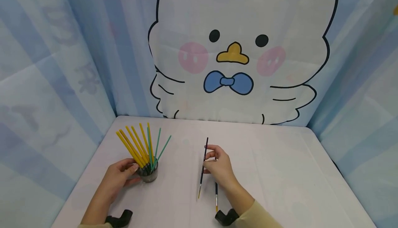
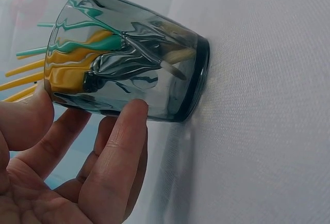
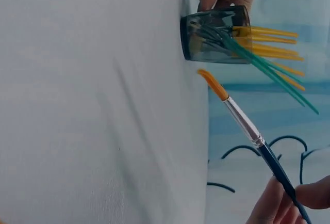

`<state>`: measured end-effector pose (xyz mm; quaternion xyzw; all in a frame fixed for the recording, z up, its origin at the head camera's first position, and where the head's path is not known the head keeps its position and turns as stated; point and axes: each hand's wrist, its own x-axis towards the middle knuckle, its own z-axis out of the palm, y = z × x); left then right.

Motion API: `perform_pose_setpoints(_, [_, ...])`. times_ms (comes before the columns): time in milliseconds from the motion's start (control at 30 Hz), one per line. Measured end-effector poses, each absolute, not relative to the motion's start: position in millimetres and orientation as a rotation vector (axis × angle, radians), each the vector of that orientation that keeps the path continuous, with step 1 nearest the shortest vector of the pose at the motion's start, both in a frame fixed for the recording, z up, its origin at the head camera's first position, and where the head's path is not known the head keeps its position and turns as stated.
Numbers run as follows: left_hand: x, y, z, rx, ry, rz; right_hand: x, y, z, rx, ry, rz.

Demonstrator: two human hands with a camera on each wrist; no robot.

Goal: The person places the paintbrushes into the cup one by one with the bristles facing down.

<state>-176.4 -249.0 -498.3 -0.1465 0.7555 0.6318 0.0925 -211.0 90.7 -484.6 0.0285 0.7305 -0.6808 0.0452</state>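
Note:
My left hand [image 1: 119, 176] rests against the side of a clear drinking glass [image 2: 172, 97], its thumb near the rim and its fingers loosely spread. Several paintbrushes with yellow handles [image 1: 130, 148] and green handles [image 1: 163, 148] lean in the glass, bristles down. My right hand [image 1: 220, 165] pinches a dark-handled paintbrush [image 3: 242, 118] between thumb and fingers. That brush has a silver ferrule and orange bristles, which point down toward the near side. A second dark-handled brush [image 1: 216, 197] passes behind the right hand; whether it is held cannot be told.
The glass stands on a white-covered table [image 1: 280, 172]. Behind the table hangs a light-blue curtain [image 1: 130, 48] with a large cartoon bird [image 1: 233, 20]. Black straps [image 1: 119, 218] sit by both wrists.

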Motion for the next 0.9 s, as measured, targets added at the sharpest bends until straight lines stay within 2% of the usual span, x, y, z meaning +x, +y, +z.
perform_pose_setpoints(200, [-176,-250,-498,-0.428,2.240,1.873,-211,65,-485,0.063,2.106,-2.235])
perform_pose_setpoints(567, [-177,-250,-498,-0.431,2.247,1.854,-205,20,-483,-0.149,1.959,-2.459])
perform_pose_setpoints(900, [-176,-249,-498,-0.431,2.247,1.872,-211,-19,-469,-0.110,1.850,-2.653])
